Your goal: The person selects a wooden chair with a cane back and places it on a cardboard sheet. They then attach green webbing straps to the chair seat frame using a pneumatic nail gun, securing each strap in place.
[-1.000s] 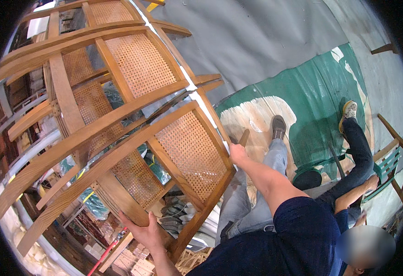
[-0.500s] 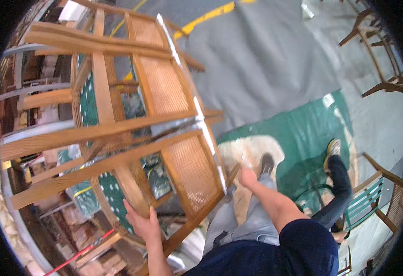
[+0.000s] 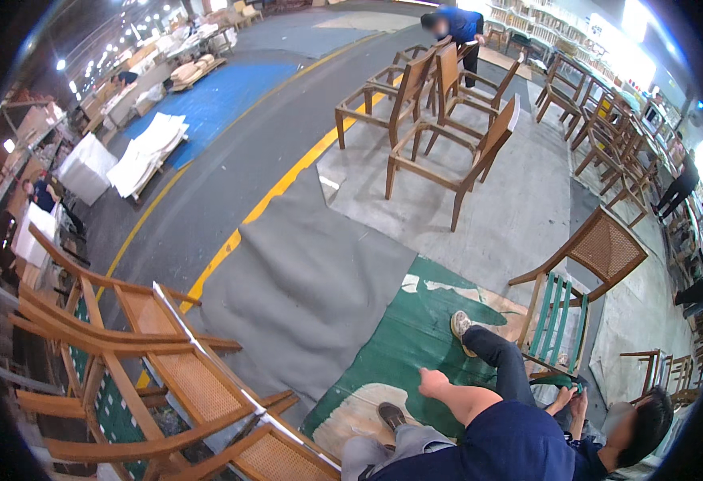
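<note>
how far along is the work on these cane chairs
Done: the cane chairs at lower left have woven panels fitted. In hand: nothing visible; the right hand is off them, and the left hand is out of view. Left: the bare chair frames farther off look unwoven, possibly waiting.

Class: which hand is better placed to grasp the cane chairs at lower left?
Probably right: the right hand is stretched forward over the green mat, near but apart from the cane chairs. The left hand is out of view, so it cannot be judged.
</note>
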Demonstrator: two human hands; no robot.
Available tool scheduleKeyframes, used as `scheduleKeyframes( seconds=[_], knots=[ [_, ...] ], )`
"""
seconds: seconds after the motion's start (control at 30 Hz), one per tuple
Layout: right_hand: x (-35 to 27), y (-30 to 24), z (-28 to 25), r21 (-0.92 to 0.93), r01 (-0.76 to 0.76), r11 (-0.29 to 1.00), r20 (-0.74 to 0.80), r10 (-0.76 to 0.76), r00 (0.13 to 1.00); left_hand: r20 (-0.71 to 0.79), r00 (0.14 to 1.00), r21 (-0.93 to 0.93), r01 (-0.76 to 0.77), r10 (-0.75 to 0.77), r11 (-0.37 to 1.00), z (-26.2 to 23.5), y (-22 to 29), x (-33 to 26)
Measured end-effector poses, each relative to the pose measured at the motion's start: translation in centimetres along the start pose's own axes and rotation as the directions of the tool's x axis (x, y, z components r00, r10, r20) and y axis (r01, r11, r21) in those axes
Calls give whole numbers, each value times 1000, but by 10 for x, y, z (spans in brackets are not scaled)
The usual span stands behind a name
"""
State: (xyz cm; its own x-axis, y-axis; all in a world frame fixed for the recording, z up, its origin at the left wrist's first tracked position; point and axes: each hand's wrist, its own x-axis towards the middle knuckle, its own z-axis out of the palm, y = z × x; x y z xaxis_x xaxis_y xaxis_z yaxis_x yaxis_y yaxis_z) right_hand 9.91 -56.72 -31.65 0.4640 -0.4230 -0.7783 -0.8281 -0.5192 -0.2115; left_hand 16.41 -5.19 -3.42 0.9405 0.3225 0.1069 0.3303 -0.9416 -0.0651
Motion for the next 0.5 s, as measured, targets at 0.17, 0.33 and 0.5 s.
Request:
scheduleKeyframes(
  seconds=[0.17,0.33,0.5],
  knots=[
    [-4,-5,-24,-42,-72,997,44,74,996,-44,999,-69,18,-21,997,-4,4,12],
    [41,-43,-50,-18,17,1000,114,-14,993,-251,908,-185,-386,337,904,66,72,87],
    [97,-121,-114,138,92,986,-47,-86,995,-146,893,-490,-439,426,753,87,173,207]
  ],
)
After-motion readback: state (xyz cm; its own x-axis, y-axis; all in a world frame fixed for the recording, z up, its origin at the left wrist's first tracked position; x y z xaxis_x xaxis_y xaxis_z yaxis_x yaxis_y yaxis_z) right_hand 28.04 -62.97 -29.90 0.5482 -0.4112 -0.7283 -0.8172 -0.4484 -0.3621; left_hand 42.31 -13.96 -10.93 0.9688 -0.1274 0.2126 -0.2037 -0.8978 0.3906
